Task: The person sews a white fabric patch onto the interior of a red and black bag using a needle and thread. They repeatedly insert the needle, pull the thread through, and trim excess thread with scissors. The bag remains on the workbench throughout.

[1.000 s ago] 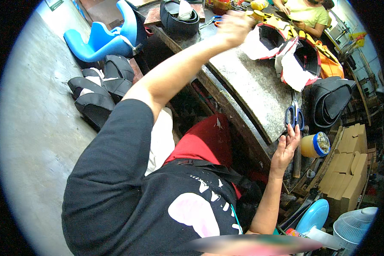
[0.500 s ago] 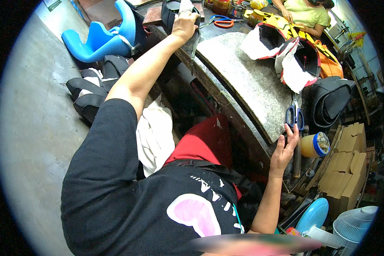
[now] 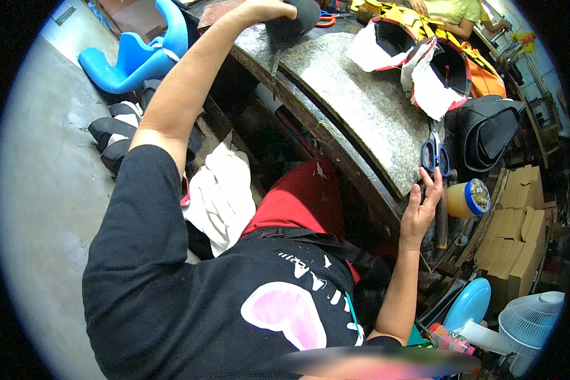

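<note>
Black curved piece (image 3: 305, 18) held in the left hand (image 3: 266, 10) at the far left end of a worktop (image 3: 252, 56).

The piece is at the top edge of the view, beyond a pale grey slab (image 3: 354, 92) and just beside orange-handled scissors (image 3: 326, 21); the left grip is closed on it, the thumb against it and the other fingers mostly hidden. The right hand (image 3: 419, 212) is empty, fingers apart, fingertips at the handles of blue scissors (image 3: 436, 155); whether they touch is unclear. The step in hand looks like one-handed handling of the piece; the next move seems to call for a firm left hold and care around the nearby scissors, with the right hand free to help.
</note>
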The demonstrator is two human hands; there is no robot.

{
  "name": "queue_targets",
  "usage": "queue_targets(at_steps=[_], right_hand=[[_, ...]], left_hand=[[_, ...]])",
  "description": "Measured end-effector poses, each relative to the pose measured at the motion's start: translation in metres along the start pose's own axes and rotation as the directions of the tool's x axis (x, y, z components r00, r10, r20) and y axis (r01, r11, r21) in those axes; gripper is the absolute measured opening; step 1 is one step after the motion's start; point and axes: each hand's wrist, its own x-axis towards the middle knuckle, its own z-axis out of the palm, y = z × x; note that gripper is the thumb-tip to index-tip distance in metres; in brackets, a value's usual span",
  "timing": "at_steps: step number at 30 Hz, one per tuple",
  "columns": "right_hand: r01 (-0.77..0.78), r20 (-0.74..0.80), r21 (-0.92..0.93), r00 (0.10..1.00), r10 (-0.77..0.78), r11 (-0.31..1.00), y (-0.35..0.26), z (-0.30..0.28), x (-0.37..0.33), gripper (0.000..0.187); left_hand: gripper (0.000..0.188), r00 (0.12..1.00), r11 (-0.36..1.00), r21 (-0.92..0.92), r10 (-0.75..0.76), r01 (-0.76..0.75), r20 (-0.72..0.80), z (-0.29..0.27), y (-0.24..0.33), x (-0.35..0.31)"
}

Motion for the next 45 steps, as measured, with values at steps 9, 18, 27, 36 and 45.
queue_targets(at_steps=[9,18,27,36,45], right_hand=[[-0.037,-0.018,0.033,0.999,0.037,0.999,0.004,-0.002,-0.002,0.060],[0.306,-0.245,-0.239,0.899,-0.362,0.922,-0.033,-0.036,0.025,0.071],[0.033,0.152,0.346,0.984,-0.091,0.937,-0.067,-0.050,0.049,0.093],[-0.055,0.007,0.463,0.998,0.059,0.885,-0.005,0.013,0.058,0.080],[0.024,-0.022,-0.003,0.999,-0.024,1.000,0.007,0.027,0.058,0.080]], left_hand=[[0.039,0.924,0.982,0.190,0.075,-0.002,-0.375,0.025,0.068,0.006],[0.042,0.798,0.425,-0.784,-0.199,-0.453,-0.569,-0.009,0.200,-0.002],[0.028,0.853,-0.048,-0.852,0.066,0.522,0.518,0.087,0.189,0.026],[0.024,0.901,0.764,-0.488,0.300,-0.423,-0.312,0.159,0.210,-0.008],[0.032,0.952,0.908,0.298,0.247,-0.293,0.183,0.210,0.181,-0.068]])
